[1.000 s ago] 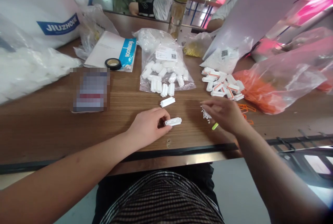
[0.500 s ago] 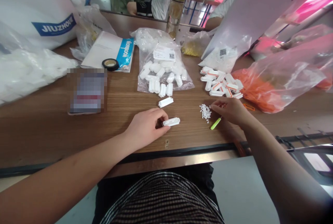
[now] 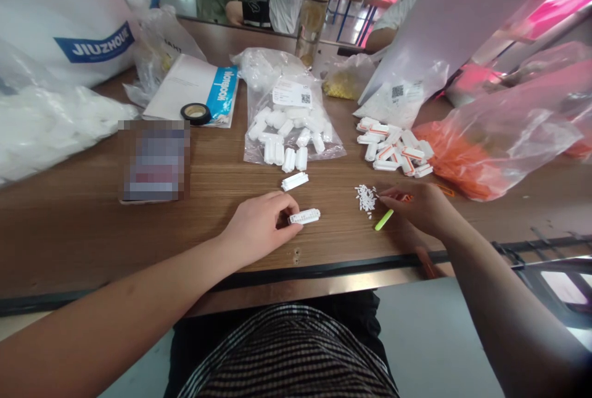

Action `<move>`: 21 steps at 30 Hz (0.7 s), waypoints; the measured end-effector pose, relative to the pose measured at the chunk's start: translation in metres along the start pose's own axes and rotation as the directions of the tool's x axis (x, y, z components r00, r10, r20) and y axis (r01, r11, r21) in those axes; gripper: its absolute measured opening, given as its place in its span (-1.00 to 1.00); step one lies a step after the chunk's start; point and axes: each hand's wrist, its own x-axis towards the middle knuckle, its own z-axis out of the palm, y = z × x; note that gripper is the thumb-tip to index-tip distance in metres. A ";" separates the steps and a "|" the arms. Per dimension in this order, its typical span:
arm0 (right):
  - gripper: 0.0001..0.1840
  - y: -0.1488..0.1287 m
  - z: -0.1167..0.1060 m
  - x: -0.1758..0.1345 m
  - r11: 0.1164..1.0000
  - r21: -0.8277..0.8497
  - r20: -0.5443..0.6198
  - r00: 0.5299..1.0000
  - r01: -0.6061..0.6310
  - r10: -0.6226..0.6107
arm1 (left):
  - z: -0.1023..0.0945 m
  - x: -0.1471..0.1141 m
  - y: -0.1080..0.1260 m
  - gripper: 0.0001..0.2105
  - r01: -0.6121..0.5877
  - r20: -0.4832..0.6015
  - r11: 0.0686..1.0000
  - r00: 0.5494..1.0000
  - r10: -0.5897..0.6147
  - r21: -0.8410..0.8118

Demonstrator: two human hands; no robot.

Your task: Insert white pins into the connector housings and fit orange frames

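Two bare hands at a wooden counter (image 3: 222, 157), seen from the head. The left hand (image 3: 256, 222) rests on the counter near its front edge, the fingers closed around one end of a white connector housing (image 3: 305, 216); the far end, with a row of small holes visible on its upper face, projects to the right. A second white housing (image 3: 295, 181) lies just beyond, apart from the first.

The right hand (image 3: 423, 207) is low over the counter, its fingers bent and the fingertips just beside a loose pile of small white pieces (image 3: 365, 197). Whether these fingers grip anything cannot be told. A yellow-green stick (image 3: 384, 219) lies below the fingertips, its upper end close to the hand; orange frames (image 3: 444, 190) lie partly hidden behind the hand.

Further back, a clear bag (image 3: 296, 120) contains more white housings, several standing at its mouth. To its right is a heap of white housings with orange strips (image 3: 393, 148), beside a bag of orange parts (image 3: 476, 163).
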 end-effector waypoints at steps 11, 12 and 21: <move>-0.73 -0.003 0.005 -0.002 0.998 -0.002 -0.049 0.997 -0.063 0.063 | 0.000 0.000 0.000 -0.90 0.000 -0.002 1.000 1.000 0.000 -0.001; -0.74 -0.003 0.006 -0.002 0.999 -0.013 -0.049 0.998 -0.048 0.048 | 0.000 0.000 0.000 -0.90 0.003 0.000 1.000 1.000 -0.003 -0.002; -0.75 -0.001 0.005 0.000 1.000 0.009 -0.051 0.999 -0.006 0.007 | -0.001 0.001 0.001 -0.89 0.015 0.016 1.000 1.000 -0.015 -0.001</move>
